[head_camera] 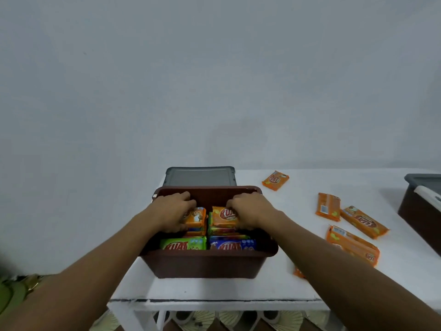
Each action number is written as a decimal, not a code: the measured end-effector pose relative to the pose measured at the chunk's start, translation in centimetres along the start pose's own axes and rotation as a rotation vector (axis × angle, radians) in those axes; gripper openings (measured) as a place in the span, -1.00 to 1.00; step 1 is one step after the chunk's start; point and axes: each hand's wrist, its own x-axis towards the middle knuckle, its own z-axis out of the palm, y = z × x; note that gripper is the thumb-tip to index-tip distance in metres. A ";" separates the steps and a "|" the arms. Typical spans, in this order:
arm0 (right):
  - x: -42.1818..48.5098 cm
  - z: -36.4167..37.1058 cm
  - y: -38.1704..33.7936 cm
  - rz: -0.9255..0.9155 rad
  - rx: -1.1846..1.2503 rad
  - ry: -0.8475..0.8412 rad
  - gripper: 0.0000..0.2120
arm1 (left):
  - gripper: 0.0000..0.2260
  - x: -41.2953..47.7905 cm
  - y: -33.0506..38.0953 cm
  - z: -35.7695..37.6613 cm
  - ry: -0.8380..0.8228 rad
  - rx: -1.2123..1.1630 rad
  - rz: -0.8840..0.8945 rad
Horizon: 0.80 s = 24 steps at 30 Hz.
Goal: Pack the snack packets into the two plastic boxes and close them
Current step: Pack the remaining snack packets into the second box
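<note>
A brown plastic box [207, 262] stands open on the white table, with snack packets inside. My left hand [173, 212] grips an orange packet [196, 217] at the box's back left. My right hand [248, 210] grips another orange packet [223, 217] at the back right. A green packet [182, 243] and a blue packet [232, 244] stand along the front wall. The box's grey lid [200, 176] lies behind it. A second brown box [421, 215], its grey lid on top, sits at the right edge.
Several orange packets lie loose on the white table [274, 287] to the right of the open box, one far back [275, 180] and others nearer [364, 222]. The table's front edge runs just below the box. A plain wall rises behind.
</note>
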 end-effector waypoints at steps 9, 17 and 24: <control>1.1 0.2 -0.2 0.030 -0.105 -0.009 -0.37 | -0.41 0.7 -0.4 -0.2 0.044 0.040 0.042; 1.4 0.8 -0.2 0.045 -0.105 0.028 -0.37 | -0.37 1.0 -0.4 0.4 0.080 0.046 0.031; 1.0 0.5 -0.2 0.035 -0.049 0.011 -0.38 | -0.29 0.8 -0.4 0.5 0.077 0.046 0.026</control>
